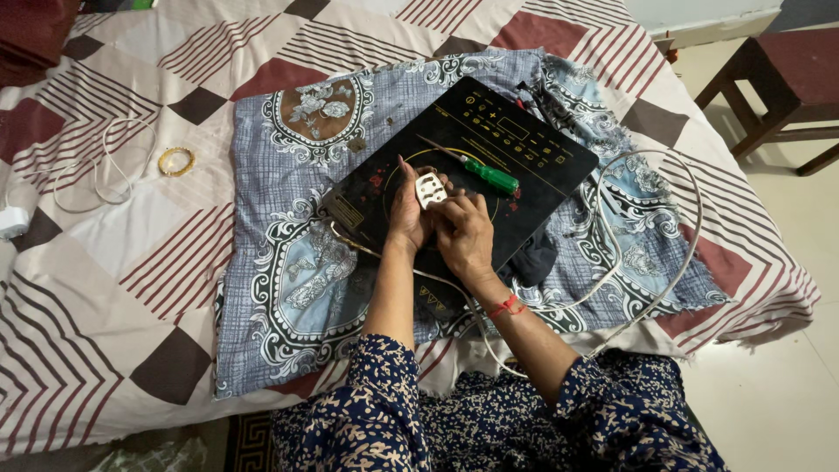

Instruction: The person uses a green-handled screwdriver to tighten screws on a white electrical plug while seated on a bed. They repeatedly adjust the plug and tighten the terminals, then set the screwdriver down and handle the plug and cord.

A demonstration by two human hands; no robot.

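Observation:
A black induction cooktop [524, 140] lies on a blue patterned cloth [297, 288] spread over the bed. My left hand [407, 210] and my right hand [463, 234] meet above the cooktop, both gripping a white electrical plug [430, 189]. The plug's white cord [651, 288] loops off to the right and back under my arms. A screwdriver with a green handle [489, 176] rests on the cooktop just right of my hands. A red thread circles my right wrist.
The bed has a striped maroon and cream cover [131, 262]. A gold bangle [176, 161] and a thin white cable [105, 170] lie at the left. A dark wooden stool [786, 79] stands on the floor at the upper right.

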